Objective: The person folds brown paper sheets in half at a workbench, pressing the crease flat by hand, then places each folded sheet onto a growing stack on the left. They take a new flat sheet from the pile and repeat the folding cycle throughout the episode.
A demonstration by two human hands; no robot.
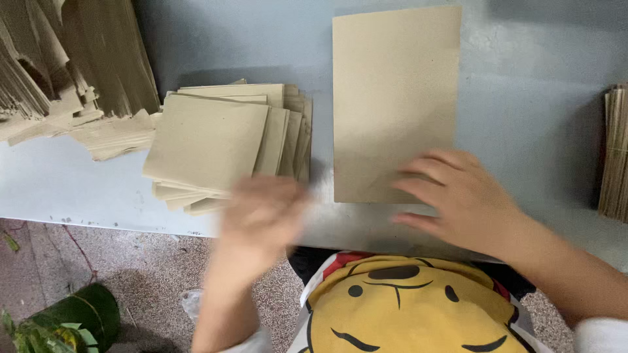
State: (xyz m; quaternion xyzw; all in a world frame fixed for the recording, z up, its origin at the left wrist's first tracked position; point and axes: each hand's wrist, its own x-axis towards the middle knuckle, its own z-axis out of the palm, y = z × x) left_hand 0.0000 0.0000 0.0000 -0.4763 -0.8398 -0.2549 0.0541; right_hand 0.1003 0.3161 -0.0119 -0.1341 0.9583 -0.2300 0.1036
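A single flat tan paper sheet (pixel 392 98) lies on the grey table (pixel 523 104) in front of me. My right hand (pixel 458 196) rests with spread fingers on the sheet's near right corner. My left hand (pixel 261 216) is blurred with motion at the table's near edge, just below a fanned stack of folded tan papers (pixel 216 137). The left hand appears to hold nothing.
A large heap of tan paper pieces (pixel 72 72) fills the far left of the table. Another stack of paper (pixel 615 153) stands at the right edge. Below the table are a speckled floor and a dark green pot with leaves (pixel 78 314).
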